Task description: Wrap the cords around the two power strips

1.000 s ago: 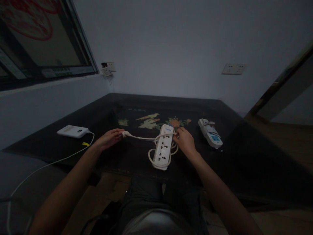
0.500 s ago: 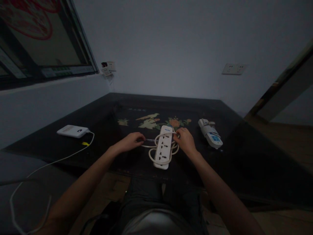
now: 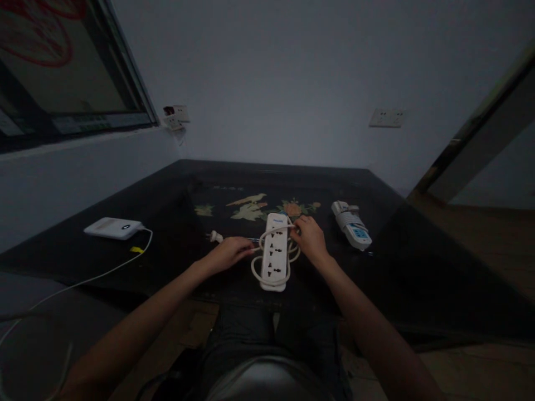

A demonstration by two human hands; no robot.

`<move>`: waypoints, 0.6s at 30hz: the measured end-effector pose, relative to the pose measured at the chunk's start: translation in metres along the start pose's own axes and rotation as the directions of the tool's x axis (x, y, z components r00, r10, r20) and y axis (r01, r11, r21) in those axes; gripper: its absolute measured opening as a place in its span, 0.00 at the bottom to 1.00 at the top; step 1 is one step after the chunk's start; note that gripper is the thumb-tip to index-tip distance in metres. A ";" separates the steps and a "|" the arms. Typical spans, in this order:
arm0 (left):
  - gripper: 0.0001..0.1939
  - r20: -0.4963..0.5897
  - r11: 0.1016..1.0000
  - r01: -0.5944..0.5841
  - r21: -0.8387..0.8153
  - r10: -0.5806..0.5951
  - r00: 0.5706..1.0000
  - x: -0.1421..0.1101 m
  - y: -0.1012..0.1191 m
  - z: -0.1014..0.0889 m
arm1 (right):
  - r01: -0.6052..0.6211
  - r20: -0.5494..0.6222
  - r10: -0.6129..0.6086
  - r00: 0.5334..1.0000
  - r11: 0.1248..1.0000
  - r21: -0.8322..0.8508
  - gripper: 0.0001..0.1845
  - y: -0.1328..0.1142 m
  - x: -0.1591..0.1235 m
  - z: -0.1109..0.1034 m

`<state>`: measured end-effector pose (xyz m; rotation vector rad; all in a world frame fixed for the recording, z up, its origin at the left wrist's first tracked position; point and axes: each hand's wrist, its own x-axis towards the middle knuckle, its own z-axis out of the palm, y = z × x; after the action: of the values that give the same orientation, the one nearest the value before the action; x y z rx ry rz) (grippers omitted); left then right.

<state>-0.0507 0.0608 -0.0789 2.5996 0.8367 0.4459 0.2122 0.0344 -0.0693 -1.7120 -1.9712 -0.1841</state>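
A white power strip (image 3: 275,252) lies lengthwise before me on the dark table, its cord (image 3: 258,273) looped loosely around it. To its left, my left hand (image 3: 229,252) has its fingers closed on the cord. The plug (image 3: 216,236) shows just beyond that hand, pointing left. My right hand (image 3: 309,236) pinches a loop of the cord at the strip's upper right edge. Part of the cord is hidden behind the strip and under my fingers.
Further right lies a second power strip (image 3: 351,225) with its cord wrapped around it. At the left is a white power bank (image 3: 112,228) with a cable, near a yellow tag (image 3: 136,249). Wall sockets (image 3: 387,117) are above the table (image 3: 401,278), which bears a bird-and-flower picture.
My left hand has shifted slightly down and left along the cord, and the plug now shows beyond it. My right hand stays at the loop. The whole view has turned slightly right.
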 end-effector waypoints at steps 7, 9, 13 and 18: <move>0.11 -0.027 0.979 0.017 0.202 -0.012 1.000 -0.021 -0.006 -0.017 | -0.141 0.030 0.141 0.990 0.990 0.006 0.05 0.002 -0.001 -0.006; 0.11 -0.049 0.972 0.026 0.232 -0.015 0.999 -0.027 -0.013 -0.019 | -0.175 0.044 0.174 0.984 0.985 0.008 0.06 0.003 -0.001 -0.009; 0.12 -0.056 0.971 0.036 0.238 -0.024 0.998 -0.035 -0.026 -0.025 | -0.215 0.105 0.219 0.970 0.975 -0.048 0.08 0.001 0.000 -0.014; 0.15 -0.104 0.966 0.096 0.240 -0.073 0.992 -0.044 -0.033 -0.036 | -0.247 0.126 0.259 0.958 0.964 -0.102 0.09 -0.001 0.000 -0.014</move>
<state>-0.1155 0.0680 -0.0697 2.7694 1.0929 0.4704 0.2155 0.0289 -0.0573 -2.0637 -1.8380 -0.0604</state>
